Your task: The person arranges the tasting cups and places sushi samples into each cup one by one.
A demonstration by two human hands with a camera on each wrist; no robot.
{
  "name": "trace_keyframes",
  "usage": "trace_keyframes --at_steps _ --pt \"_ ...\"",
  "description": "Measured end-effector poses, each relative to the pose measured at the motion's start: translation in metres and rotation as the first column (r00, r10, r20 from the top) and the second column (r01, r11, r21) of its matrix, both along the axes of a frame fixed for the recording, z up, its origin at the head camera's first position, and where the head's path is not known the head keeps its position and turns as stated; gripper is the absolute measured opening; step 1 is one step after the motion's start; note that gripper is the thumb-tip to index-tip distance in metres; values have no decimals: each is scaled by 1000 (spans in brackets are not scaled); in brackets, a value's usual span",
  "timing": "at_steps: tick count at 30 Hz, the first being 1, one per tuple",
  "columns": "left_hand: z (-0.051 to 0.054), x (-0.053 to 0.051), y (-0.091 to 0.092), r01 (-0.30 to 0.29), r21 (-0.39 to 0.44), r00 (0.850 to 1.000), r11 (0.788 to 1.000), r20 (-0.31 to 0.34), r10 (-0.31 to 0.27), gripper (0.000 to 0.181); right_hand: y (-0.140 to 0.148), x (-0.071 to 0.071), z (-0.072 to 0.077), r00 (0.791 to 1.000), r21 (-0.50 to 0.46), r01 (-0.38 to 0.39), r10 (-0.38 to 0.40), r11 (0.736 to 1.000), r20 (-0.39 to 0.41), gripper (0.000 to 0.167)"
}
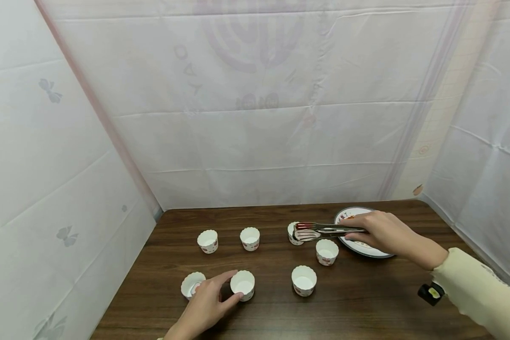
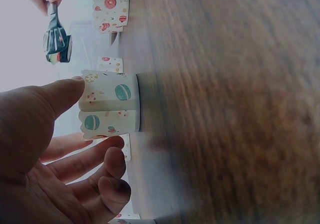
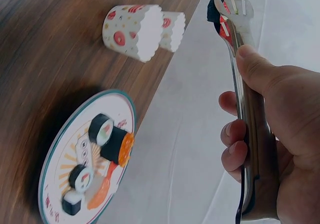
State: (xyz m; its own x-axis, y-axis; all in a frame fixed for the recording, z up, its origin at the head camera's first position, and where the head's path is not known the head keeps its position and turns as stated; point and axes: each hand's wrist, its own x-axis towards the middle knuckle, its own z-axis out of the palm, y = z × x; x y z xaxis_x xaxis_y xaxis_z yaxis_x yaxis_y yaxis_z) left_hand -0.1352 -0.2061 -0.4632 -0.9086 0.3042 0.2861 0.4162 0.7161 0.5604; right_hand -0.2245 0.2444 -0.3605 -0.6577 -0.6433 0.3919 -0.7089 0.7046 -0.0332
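Note:
My left hand (image 1: 210, 300) holds a white paper baking cup (image 1: 242, 286) between thumb and fingers; the cup stands upright on the table. Its scalloped rim and printed green macarons show in the left wrist view. In my right hand (image 3: 295, 119) I grip metal tongs (image 3: 250, 129), squeezed together over a sushi roll (image 3: 214, 12) wrapped in black seaweed. The tong ends, with the roll, are in the air above the table, in front of a cup (image 1: 295, 238) at the back in the head view. Sushi pieces (image 3: 117, 146) lie on a round plate (image 3: 50, 171) beneath my right hand.
More paper cups stand apart on the dark wooden table (image 1: 263, 323): one (image 1: 303, 281) front right, one (image 1: 327, 252) near the plate, two (image 1: 208, 242) (image 1: 250, 239) at the back left. Something unclear lies in the front left cup (image 1: 187, 284). White cloth (image 1: 255, 141) hangs behind.

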Motion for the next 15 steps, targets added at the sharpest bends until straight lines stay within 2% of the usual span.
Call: trace_keyframes --at_steps 8,15 --pt "0 0 0 -3 -6 1000 1000 9 3 52 -23 -4 -1 997 8 -73 73 997 -5 33" --pt "2 0 0 -1 -11 1000 1000 26 2 54 -42 -3 -1 996 23 -85 84 996 23 33"
